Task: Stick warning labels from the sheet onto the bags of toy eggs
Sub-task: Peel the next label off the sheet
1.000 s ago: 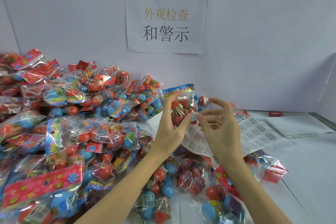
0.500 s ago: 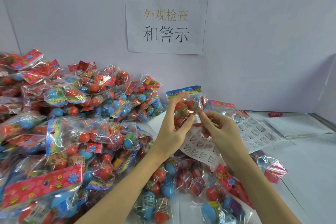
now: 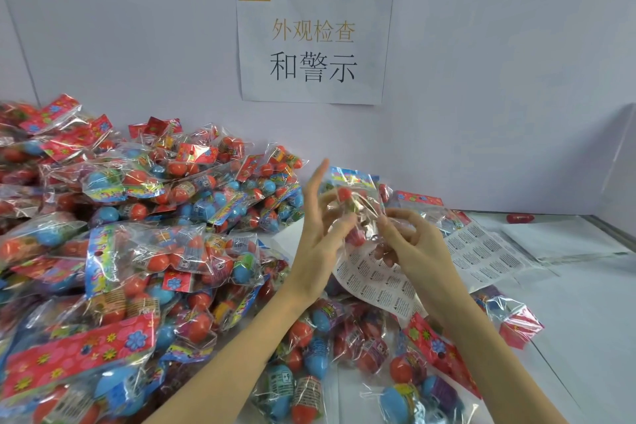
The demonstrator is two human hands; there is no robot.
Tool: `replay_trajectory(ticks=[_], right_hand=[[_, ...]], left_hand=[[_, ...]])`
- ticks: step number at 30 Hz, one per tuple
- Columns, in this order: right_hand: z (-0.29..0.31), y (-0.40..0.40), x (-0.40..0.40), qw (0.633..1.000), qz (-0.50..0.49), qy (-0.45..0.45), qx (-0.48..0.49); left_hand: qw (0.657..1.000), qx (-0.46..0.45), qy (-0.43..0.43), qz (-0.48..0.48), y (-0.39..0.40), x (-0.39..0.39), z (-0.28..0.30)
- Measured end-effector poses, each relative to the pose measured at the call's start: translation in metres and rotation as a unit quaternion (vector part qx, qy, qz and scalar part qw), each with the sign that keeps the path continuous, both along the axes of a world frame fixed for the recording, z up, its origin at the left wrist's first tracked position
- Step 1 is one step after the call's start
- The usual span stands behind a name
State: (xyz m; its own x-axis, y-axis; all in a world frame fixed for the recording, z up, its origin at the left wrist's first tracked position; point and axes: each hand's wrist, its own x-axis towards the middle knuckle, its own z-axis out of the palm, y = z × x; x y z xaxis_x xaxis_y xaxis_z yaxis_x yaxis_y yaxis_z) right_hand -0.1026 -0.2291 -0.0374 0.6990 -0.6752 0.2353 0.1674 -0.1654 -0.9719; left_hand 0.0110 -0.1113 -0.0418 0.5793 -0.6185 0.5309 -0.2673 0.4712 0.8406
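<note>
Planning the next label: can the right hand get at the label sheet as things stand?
Probably yes. The right hand hovers just above the label sheet, whose labelled rows lie uncovered beside it, though its fingers are busy at the held bag.

Two hands: left hand point(image 3: 318, 237), right hand point(image 3: 418, 244); one label sheet point(image 3: 481, 251); one wall sign point(image 3: 313, 45); bags of toy eggs point(image 3: 144, 251) probably several dozen, heaped.
</note>
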Motion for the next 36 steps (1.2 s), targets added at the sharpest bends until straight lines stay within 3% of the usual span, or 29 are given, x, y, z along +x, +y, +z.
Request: replay_trajectory(ticks=[4, 8, 12, 15, 18, 20, 24, 27, 29, 30, 31, 33, 34, 36], right_hand=[[-0.001, 0.001, 0.000, 0.999, 0.014, -0.022, 0.038], [-0.003, 0.005, 0.002, 0.999, 0.042, -0.009, 0.008], [-0.002, 0.006, 0.003, 0.994, 0.084, -0.003, 0.069], [0.001, 0.006, 0.002, 0.992, 0.109, -0.012, 0.057], [0.001, 0.008, 0.001, 0.998, 0.060, -0.016, -0.010], [-0.002, 0.006, 0.001, 0.999, 0.025, -0.016, -0.018], [0.003, 0.003, -0.002, 0.999, -0.019, -0.033, 0.031], [0.007, -0.005, -0.006, 0.997, -0.070, 0.010, 0.021], [0.017, -0.019, -0.015, 0.993, -0.047, -0.029, 0.100], [0.025, -0.028, -0.024, 0.974, 0.012, -0.112, 0.195], [0.033, -0.034, -0.034, 0.911, 0.117, -0.234, 0.319], [0.041, -0.043, -0.057, 0.697, 0.279, -0.457, 0.478], [0.043, -0.047, -0.064, 0.638, 0.292, -0.500, 0.508], [0.043, -0.050, -0.069, 0.629, 0.291, -0.510, 0.510]], left_hand=[[0.997, 0.003, 0.079, 0.007, -0.003, 0.006, -0.004], [0.997, 0.047, 0.048, 0.037, -0.006, 0.004, -0.002], [0.994, 0.080, 0.075, 0.005, -0.005, 0.003, 0.000], [0.994, 0.078, 0.051, 0.053, -0.004, 0.004, -0.001], [0.995, 0.068, 0.005, 0.073, -0.005, 0.005, -0.003], [0.996, 0.058, 0.018, 0.058, -0.005, 0.006, -0.003], [0.996, 0.054, 0.033, 0.069, -0.006, 0.009, -0.004], [0.992, 0.063, 0.066, 0.087, -0.008, 0.010, -0.007], [0.991, 0.053, 0.077, 0.095, -0.009, 0.014, -0.009], [0.991, 0.048, 0.077, 0.100, -0.009, 0.016, -0.010], [0.991, 0.049, 0.075, 0.102, -0.010, 0.017, -0.010], [0.991, 0.068, 0.073, 0.094, -0.011, 0.017, -0.011], [0.990, 0.078, 0.068, 0.090, -0.011, 0.016, -0.012], [0.990, 0.097, 0.056, 0.088, -0.012, 0.015, -0.012]])
